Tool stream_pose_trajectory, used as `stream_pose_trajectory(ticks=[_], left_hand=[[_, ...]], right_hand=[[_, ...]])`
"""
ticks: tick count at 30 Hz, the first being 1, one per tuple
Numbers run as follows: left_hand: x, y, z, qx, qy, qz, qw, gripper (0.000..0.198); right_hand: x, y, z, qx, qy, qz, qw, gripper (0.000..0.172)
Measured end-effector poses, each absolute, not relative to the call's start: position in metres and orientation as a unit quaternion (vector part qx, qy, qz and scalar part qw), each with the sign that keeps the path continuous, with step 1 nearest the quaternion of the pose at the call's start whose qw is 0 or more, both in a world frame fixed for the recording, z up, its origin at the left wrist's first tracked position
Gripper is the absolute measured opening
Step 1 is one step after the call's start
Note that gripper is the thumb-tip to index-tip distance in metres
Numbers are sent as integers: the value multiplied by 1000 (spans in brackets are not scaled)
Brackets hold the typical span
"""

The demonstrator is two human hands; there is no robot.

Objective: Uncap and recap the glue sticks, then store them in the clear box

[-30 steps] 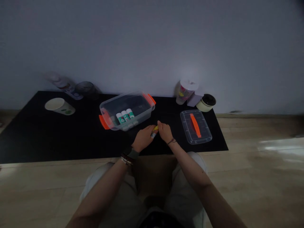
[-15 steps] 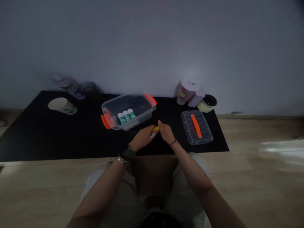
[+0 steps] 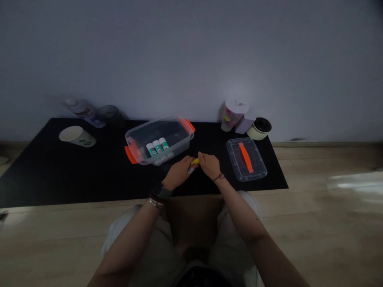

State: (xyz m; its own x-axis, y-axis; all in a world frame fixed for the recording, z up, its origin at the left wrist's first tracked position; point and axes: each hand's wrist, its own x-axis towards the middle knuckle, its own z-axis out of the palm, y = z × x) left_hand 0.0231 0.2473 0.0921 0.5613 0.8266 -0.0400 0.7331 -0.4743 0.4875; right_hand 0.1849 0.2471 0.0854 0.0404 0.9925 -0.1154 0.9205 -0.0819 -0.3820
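Note:
Over the front part of the black table, my left hand (image 3: pixel 178 173) is closed around a small yellow-and-white tube (image 3: pixel 194 162). My right hand (image 3: pixel 210 165) meets it from the other side, its fingers closed at the yellow end. The fingers hide much of the tube, and its exact kind is unclear. Just beyond my left hand stands a clear plastic box (image 3: pixel 179 149) with orange latches, its top uncovered. Inside it, toward the left, three green-and-white glue sticks (image 3: pixel 158 146) lie side by side. Right of my hands, the clear lid (image 3: pixel 235 163) with an orange handle lies flat.
A paper cup (image 3: pixel 85 139) lies tilted at the left. Behind it are a whitish bottle (image 3: pixel 85 111) and a dark round container (image 3: pixel 112 115). At the back right stand a clear lidded cup (image 3: pixel 229 119), a pale box (image 3: pixel 244 124) and a cream pot (image 3: pixel 257 132). A wall borders the back.
The view has shifted slightly. Both hands stay together on the tube, with a little more of its yellow part showing. The box, lid and glue sticks keep their places.

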Motion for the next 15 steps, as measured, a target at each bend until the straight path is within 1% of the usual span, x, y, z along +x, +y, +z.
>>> stream_pose_trajectory(ticks=[4, 7, 11, 15], left_hand=[[29, 242, 99, 866, 475, 52, 145, 26], [30, 242, 98, 867, 479, 44, 132, 26], [26, 248, 89, 856, 469, 90, 200, 27], [22, 252, 78, 842, 439, 139, 281, 28]], right_hand=[[184, 247, 84, -731, -641, 209, 105, 50], [185, 247, 83, -729, -632, 233, 122, 49], [190, 247, 85, -692, -662, 229, 175, 47], [192, 246, 87, -654, -699, 201, 210, 36]])
